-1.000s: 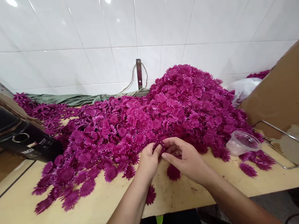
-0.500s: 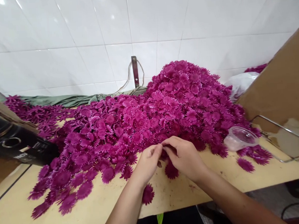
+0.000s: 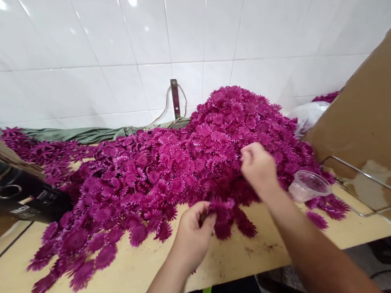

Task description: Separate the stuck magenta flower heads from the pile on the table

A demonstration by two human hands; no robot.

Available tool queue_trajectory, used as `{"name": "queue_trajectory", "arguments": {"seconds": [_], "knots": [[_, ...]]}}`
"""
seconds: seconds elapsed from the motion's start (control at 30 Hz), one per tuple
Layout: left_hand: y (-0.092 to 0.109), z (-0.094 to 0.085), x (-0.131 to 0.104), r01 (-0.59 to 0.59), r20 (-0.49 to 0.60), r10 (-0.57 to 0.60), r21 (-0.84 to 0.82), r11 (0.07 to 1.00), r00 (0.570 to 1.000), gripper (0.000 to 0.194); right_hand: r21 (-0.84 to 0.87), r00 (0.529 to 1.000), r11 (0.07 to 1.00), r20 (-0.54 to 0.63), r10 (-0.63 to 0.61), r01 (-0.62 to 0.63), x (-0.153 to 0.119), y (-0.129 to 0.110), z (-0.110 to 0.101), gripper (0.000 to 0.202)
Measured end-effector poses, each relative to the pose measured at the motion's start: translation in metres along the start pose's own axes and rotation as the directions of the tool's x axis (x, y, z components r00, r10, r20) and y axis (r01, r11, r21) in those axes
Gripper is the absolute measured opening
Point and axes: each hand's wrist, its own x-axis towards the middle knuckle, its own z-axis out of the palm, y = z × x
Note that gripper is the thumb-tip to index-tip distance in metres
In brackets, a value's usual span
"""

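My left hand point(image 3: 194, 229) pinches a magenta artificial flower point(image 3: 222, 208) between thumb and fingers, just above the table point(image 3: 237, 264). Up and to the right of it, my right hand point(image 3: 260, 166) is before the big heap of magenta flower pieces point(image 3: 170, 161). Its fingers are drawn together and slightly blurred; whatever they hold, if anything, cannot be made out. Below the held flower, a few loose flower pieces point(image 3: 246, 223) lie at the heap's front edge.
A clear plastic cup point(image 3: 310, 185) leans among flowers at right, near a bent metal wire frame point(image 3: 365, 179) and a cardboard sheet point(image 3: 363, 108). A black canister point(image 3: 24, 194) lies tilted at left. Behind are green cloth point(image 3: 80, 133), a white plastic bag point(image 3: 310, 116) and a tiled wall point(image 3: 100, 32).
My hands were together at the fingertips. My right hand has moved up and right, away from my left hand, which now shows a flower in its grip. The view has shifted slightly.
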Motion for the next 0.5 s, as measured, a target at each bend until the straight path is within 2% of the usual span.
{"name": "queue_trajectory", "arguments": {"seconds": [0.07, 0.13, 0.17, 0.23, 0.27, 0.3, 0.33, 0.4, 0.5], "knots": [[-0.003, -0.005, -0.004, 0.045, 0.015, -0.046, 0.029, 0.999, 0.999, 0.015, 0.079, 0.988, 0.985, -0.022, 0.155, -0.153, 0.016, 0.012, -0.012, 0.015], [-0.002, -0.008, -0.001, 0.07, -0.023, -0.069, 0.049, 0.996, 0.997, 0.02, 0.173, 0.974, 0.962, 0.123, 0.19, -0.21, 0.016, 0.006, -0.022, 0.011], [0.0, -0.008, 0.002, 0.068, -0.037, -0.066, 0.056, 0.996, 0.997, 0.022, 0.204, 0.959, 0.958, 0.24, 0.149, -0.199, 0.01, -0.002, -0.026, 0.016], [0.004, -0.006, 0.009, 0.04, -0.039, -0.037, 0.06, 0.997, 0.999, 0.025, 0.247, 0.881, 0.961, 0.473, -0.006, -0.127, -0.009, -0.023, -0.028, 0.034], [0.006, -0.004, 0.011, 0.027, -0.027, -0.025, 0.067, 0.997, 0.999, 0.027, 0.264, 0.848, 0.963, 0.522, -0.09, -0.06, -0.02, -0.032, -0.027, 0.037], [0.007, -0.001, 0.013, 0.017, -0.014, -0.016, 0.08, 0.997, 1.0, 0.027, 0.279, 0.832, 0.96, 0.535, -0.148, -0.009, -0.029, -0.04, -0.024, 0.032], [0.008, 0.001, 0.014, 0.007, 0.0, -0.007, 0.1, 0.995, 1.0, 0.027, 0.289, 0.835, 0.957, 0.521, -0.177, 0.022, -0.037, -0.045, -0.021, 0.023], [0.007, 0.004, 0.012, -0.028, 0.011, 0.026, 0.151, 0.988, 1.0, 0.026, 0.307, 0.866, 0.952, 0.473, -0.164, 0.012, -0.044, -0.046, -0.015, 0.01], [0.005, 0.009, 0.002, -0.085, 0.014, 0.083, 0.193, 0.978, 0.996, 0.024, 0.314, 0.925, 0.949, 0.37, -0.088, -0.035, -0.03, -0.03, -0.011, 0.015]]}}
